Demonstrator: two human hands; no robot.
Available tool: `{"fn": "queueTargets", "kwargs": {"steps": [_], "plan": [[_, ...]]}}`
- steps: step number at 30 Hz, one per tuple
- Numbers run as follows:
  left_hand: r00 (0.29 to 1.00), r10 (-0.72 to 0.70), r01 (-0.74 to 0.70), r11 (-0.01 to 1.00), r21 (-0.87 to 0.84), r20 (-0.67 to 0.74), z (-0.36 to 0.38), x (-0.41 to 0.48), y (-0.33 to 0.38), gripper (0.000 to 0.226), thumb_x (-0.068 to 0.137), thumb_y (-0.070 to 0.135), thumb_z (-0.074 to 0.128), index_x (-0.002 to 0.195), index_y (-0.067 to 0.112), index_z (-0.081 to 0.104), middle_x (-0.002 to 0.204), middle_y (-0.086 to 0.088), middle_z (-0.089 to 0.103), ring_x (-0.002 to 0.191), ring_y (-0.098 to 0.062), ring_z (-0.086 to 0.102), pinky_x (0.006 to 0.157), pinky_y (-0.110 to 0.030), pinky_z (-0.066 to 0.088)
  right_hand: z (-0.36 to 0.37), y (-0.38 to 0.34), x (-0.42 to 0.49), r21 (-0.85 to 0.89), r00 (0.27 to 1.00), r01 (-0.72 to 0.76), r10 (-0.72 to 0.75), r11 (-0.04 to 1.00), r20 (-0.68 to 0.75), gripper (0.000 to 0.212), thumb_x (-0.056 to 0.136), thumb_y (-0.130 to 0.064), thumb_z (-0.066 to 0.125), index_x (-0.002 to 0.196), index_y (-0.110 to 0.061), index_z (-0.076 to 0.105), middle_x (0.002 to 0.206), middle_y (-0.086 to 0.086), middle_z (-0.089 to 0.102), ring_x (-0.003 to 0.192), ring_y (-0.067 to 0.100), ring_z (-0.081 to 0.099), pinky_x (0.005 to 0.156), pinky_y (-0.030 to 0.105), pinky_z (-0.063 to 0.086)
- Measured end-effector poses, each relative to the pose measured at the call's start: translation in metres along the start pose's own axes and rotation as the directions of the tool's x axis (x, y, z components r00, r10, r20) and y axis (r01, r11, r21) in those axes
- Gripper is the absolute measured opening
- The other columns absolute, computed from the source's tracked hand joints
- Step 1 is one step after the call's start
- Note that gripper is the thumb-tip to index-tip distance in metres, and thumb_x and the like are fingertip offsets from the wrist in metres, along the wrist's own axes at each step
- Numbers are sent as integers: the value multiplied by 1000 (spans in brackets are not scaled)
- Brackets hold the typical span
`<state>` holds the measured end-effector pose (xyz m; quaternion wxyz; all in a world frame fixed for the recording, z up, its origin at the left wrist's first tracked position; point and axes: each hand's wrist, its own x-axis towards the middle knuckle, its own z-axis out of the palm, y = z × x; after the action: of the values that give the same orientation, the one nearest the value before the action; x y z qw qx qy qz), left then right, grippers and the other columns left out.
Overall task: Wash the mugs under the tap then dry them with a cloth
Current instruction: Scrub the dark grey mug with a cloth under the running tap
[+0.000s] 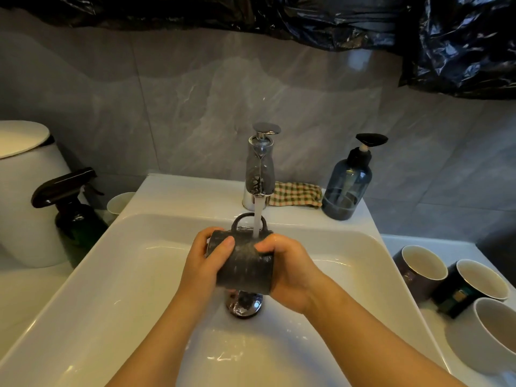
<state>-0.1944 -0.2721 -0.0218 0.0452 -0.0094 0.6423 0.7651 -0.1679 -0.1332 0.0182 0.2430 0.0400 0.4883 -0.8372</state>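
Note:
A dark grey mug (245,266) lies on its side over the white sink (111,275), its handle pointing away from me. Water runs from the chrome tap (259,169) onto the mug near the handle. My left hand (203,263) grips the mug's left end, thumb across its side. My right hand (287,269) grips its right end from the other side. A checked cloth (296,194) lies folded on the sink ledge behind the tap. Three more mugs stand to the right: a dark one (418,266), a black one (474,286) and a white one (485,333).
A blue soap pump bottle (346,185) stands right of the cloth. A dark spray bottle (75,210) and a white cup (120,203) sit left of the sink, by a white toilet cistern (28,191). The chrome drain plug (244,304) lies below the mug. Black plastic sheeting (446,37) hangs above.

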Motion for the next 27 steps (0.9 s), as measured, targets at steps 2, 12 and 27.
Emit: {"fn": "queueTargets", "kwargs": {"steps": [2, 12, 27], "plan": [[1000, 17, -17, 1000, 1, -12, 0, 1, 0, 30, 69, 34, 63, 96, 21, 58, 94, -8, 64, 85, -27, 63, 63, -39, 55, -1, 4, 0, -172, 998, 55, -52, 984, 24, 35, 63, -9, 60, 97, -13, 64, 87, 7, 69, 88, 21, 64, 77, 33, 55], [996, -84, 84, 995, -45, 4, 1, -2, 0, 39, 67, 46, 67, 98, 24, 58, 97, -8, 65, 83, -24, 66, 54, -34, 54, 5, 1, -1, -251, 1000, 11, -11, 968, 1, 14, 79, -14, 62, 92, -16, 64, 82, 3, 71, 82, 17, 67, 77, 31, 56], [957, -282, 273, 955, -114, -74, 10, 4, 1, 26, 91, 43, 44, 93, 25, 63, 96, -12, 68, 84, -29, 64, 65, -47, 56, 1, 14, 1, -15, 994, 21, -19, 1000, 104, 36, 67, -16, 52, 98, -10, 70, 102, 17, 66, 94, 28, 64, 84, 42, 53]]}}
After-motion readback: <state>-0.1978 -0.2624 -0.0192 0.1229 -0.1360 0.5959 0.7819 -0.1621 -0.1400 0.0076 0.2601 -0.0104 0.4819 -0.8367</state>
